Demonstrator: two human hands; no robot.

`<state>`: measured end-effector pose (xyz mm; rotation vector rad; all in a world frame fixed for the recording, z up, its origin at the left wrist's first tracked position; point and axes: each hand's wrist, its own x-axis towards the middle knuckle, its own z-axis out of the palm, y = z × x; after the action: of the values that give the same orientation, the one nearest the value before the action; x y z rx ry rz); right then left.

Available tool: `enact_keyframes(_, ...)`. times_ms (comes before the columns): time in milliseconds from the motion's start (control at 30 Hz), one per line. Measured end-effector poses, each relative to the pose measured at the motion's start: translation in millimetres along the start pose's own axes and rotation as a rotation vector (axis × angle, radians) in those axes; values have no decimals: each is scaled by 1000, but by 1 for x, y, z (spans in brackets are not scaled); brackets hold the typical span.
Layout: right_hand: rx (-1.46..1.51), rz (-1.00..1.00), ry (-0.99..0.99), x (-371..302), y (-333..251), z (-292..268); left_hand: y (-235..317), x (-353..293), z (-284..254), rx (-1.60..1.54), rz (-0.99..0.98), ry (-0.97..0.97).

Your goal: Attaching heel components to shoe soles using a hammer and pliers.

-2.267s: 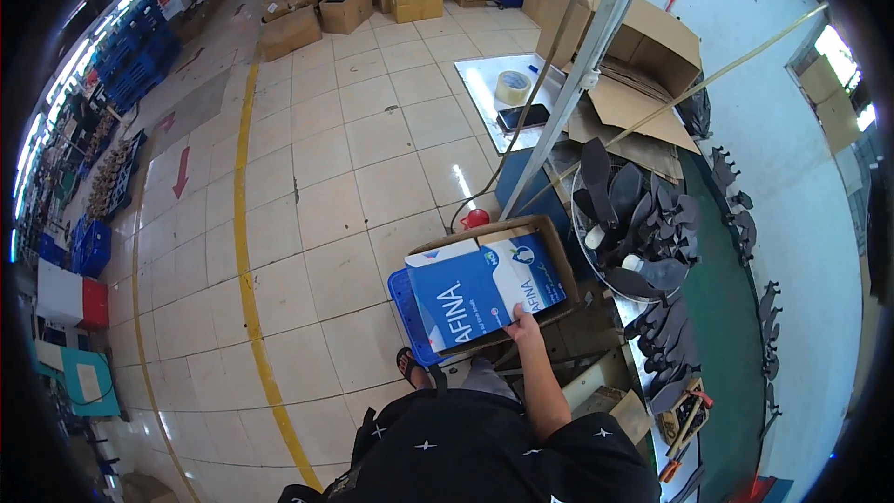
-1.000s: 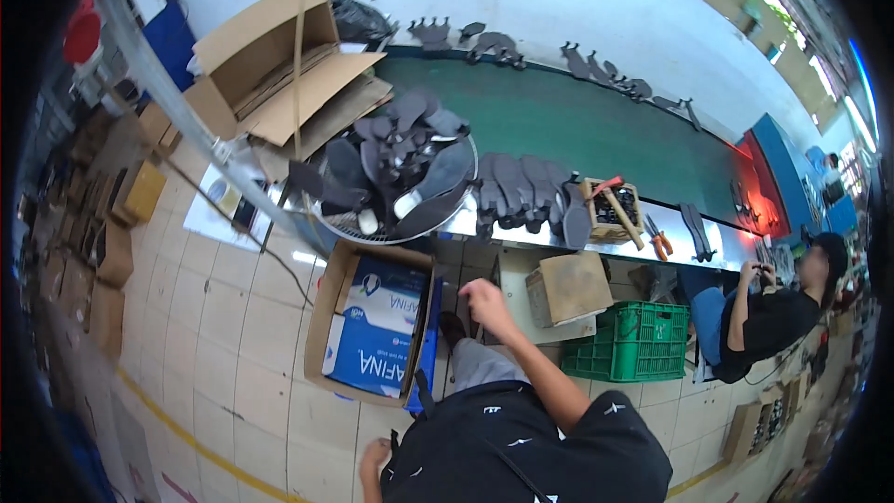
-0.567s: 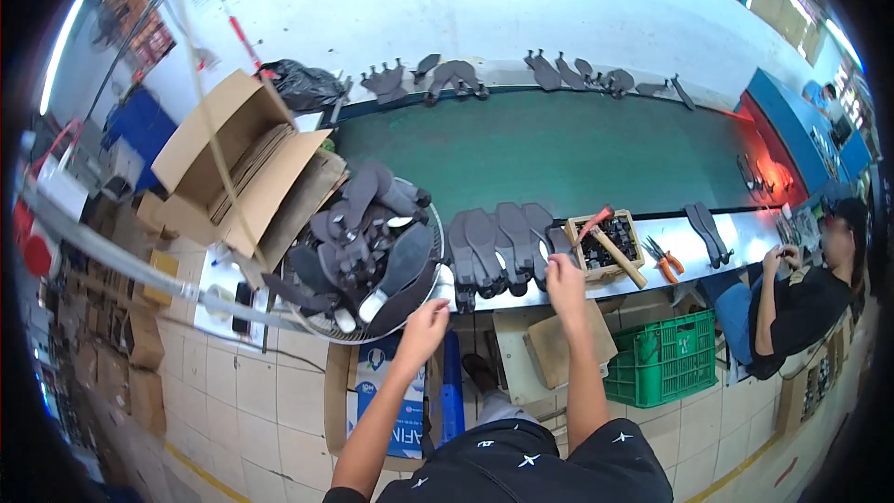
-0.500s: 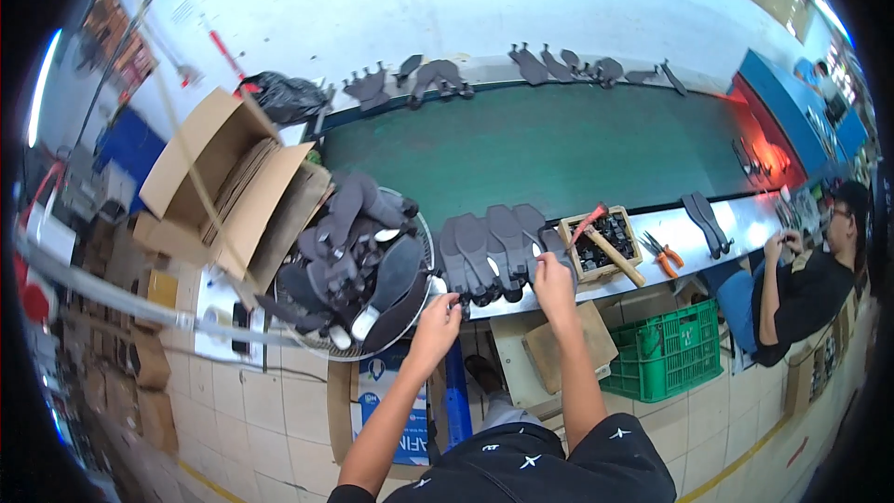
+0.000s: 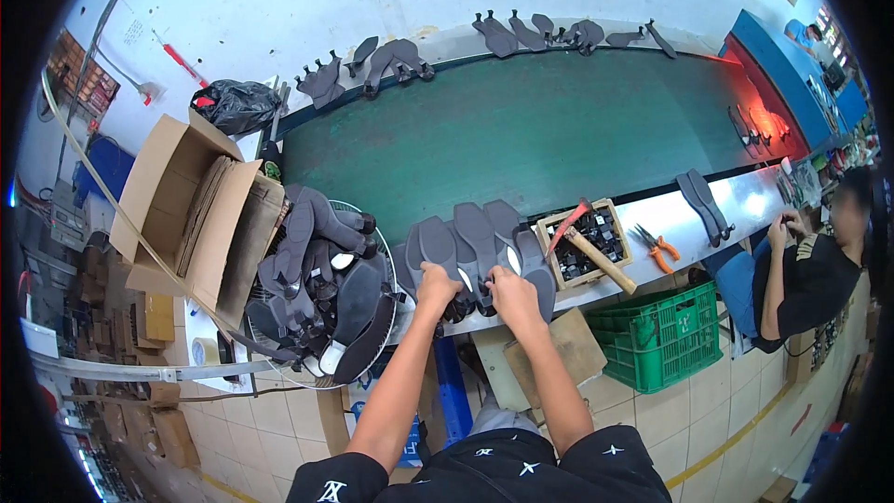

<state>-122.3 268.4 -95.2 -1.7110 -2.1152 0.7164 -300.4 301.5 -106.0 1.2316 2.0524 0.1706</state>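
Observation:
A row of dark grey shoe soles with small heels lies side by side on the near edge of the work surface. My left hand is closed on the heel end of a sole toward the row's left. With curled fingers my right hand grips the heel end of another sole, beside a white patch. Both hands hide the heels under them. Left of the row, a round wire basket holds a heap of similar soles.
Right of the row are a wooden box of small black parts, a hammer and orange-handled pliers. Beyond lies a green conveyor belt. A cardboard box stands left, a green crate below. A co-worker sits at right.
My left hand has moved from beside the basket onto a sole in the row. My right hand has shifted left along the row. The view has tilted slightly.

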Motion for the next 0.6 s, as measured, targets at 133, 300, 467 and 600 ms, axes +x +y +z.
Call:
enact_keyframes(133,260,-23,192,-15,-10,-17,-5,-4,-5,-391,129,-123)
enact_keyframes(300,242,-182,301,-59,-44,-52,12,-75,-35,-1278,166,-314)
enact_keyframes(467,112,-299,157,-121,-88,-58,-35,-150,-36,-1316,371,-179)
enact_keyframes(600,23,-440,108,-172,-118,-41,-89,-220,-22,-1275,422,-46)
